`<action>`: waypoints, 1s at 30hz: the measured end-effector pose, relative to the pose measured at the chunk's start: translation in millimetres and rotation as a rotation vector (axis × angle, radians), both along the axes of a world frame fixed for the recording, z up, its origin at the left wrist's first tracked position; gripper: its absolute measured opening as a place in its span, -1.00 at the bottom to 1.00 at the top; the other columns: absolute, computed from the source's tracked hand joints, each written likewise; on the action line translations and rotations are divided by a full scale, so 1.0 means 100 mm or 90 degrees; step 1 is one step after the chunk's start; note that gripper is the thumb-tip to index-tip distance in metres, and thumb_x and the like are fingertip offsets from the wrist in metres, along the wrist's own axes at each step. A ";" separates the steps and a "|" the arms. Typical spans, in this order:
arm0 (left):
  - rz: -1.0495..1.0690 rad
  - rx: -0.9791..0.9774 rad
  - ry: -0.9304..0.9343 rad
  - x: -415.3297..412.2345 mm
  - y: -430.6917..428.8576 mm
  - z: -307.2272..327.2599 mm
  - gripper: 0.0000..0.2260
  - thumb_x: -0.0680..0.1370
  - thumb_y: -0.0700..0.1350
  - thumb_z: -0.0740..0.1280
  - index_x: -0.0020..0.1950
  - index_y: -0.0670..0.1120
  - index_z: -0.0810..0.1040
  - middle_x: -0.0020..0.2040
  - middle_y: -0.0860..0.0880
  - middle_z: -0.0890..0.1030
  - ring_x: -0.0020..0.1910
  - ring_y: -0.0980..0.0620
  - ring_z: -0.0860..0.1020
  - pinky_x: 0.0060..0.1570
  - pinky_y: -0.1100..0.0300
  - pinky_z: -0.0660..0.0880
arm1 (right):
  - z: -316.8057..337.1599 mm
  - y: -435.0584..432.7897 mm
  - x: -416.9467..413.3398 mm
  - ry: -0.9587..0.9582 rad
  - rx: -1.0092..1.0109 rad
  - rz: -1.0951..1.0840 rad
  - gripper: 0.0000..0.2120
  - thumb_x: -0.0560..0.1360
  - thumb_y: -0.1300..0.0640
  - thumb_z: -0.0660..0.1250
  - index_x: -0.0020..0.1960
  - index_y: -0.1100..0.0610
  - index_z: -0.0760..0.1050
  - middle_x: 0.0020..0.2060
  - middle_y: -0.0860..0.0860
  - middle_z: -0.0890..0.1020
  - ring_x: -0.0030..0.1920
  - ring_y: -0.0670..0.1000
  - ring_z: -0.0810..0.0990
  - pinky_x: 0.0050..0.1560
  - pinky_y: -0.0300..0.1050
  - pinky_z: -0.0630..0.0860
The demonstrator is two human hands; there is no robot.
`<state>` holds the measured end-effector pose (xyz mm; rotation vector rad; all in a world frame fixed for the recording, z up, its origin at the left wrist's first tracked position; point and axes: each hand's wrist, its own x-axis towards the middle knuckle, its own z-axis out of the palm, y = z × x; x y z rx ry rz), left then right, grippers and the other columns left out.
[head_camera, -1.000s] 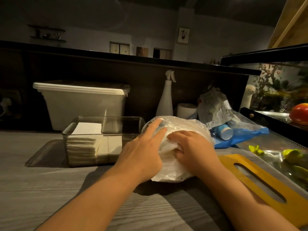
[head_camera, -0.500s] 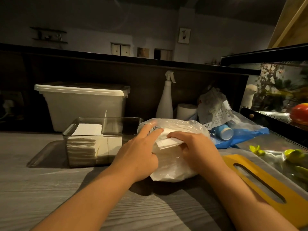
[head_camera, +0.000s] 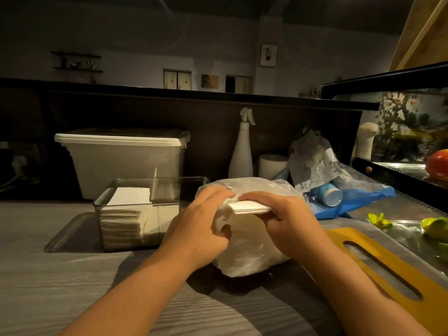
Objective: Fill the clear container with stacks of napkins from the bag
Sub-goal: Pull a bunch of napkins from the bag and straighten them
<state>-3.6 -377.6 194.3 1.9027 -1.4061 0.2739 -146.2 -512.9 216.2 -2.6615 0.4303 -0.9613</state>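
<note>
Just right of the clear rectangular plastic container [head_camera: 155,183], your right grip [head_camera: 291,221] pinches a thin white napkin stack [head_camera: 249,206] at the mouth of the crinkled translucent plastic bag [head_camera: 247,251], which your left grip [head_camera: 198,229] clutches. Pin the bag down and draw the stack out level, so it arrives squared.

Dim, warm light — wide-angle edge warp

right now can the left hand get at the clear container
Probably yes: the clear container sits open-topped just beside the left hand, with nothing between them. But that hand grips the bag while the right hand holds napkins, so it would need to let go first.
</note>
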 end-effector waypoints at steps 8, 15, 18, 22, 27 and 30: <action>0.057 -0.029 -0.044 0.01 -0.02 0.03 -0.53 0.53 0.03 0.43 0.40 0.21 0.36 0.23 0.32 0.37 0.12 0.21 0.43 -0.07 0.40 0.35 | 0.03 0.03 -0.01 -0.068 0.007 0.076 -0.55 0.55 0.29 0.34 0.24 -0.21 0.56 0.08 -0.27 0.62 0.17 -0.15 0.57 0.18 -0.13 0.56; 0.067 -0.057 0.045 -0.03 -0.02 0.08 -0.63 0.53 0.03 0.44 0.32 0.09 0.49 -0.02 0.19 0.49 0.00 0.07 0.54 0.02 0.12 0.56 | 0.03 0.09 0.01 -0.122 0.108 0.110 -0.48 0.60 0.29 0.29 0.03 -0.41 0.44 -0.13 -0.58 0.54 0.06 -0.44 0.51 0.03 -0.54 0.42; 0.082 -0.067 0.085 -0.03 -0.02 0.09 -0.76 0.52 0.06 0.44 0.15 0.02 0.61 -0.16 0.20 0.50 -0.03 -0.01 0.60 -0.01 0.05 0.59 | 0.03 0.11 0.02 -0.144 0.170 0.135 -0.58 0.61 0.26 0.29 0.01 -0.32 0.48 -0.17 -0.50 0.59 -0.01 -0.38 0.55 -0.03 -0.52 0.43; 0.087 -0.109 0.217 -0.03 -0.01 0.12 -0.78 0.45 0.10 0.49 0.03 0.07 0.62 -0.11 0.09 0.62 -0.11 0.07 0.59 -0.10 0.13 0.57 | 0.07 0.13 0.01 -0.196 0.239 0.166 -0.67 0.59 0.29 0.30 -0.04 -0.17 0.54 -0.22 -0.41 0.62 -0.08 -0.32 0.58 -0.09 -0.48 0.46; 0.037 -0.167 0.317 -0.07 0.08 0.21 -0.76 0.43 0.04 0.51 0.07 0.04 0.69 -0.23 0.13 0.61 -0.25 0.11 0.55 -0.15 0.11 0.60 | 0.14 0.17 0.01 -0.248 0.354 0.151 -0.76 0.57 0.22 0.34 -0.07 -0.14 0.58 -0.19 -0.22 0.69 -0.10 -0.17 0.64 -0.13 -0.27 0.56; 0.013 -0.244 0.322 -0.04 0.16 0.28 -0.79 0.42 0.02 0.52 0.04 0.06 0.69 -0.16 0.17 0.68 -0.16 0.14 0.61 -0.15 0.19 0.62 | 0.33 0.25 0.02 -0.256 0.379 0.167 -0.81 0.56 0.18 0.36 -0.06 -0.12 0.59 -0.17 -0.18 0.69 -0.10 -0.14 0.65 -0.10 -0.24 0.58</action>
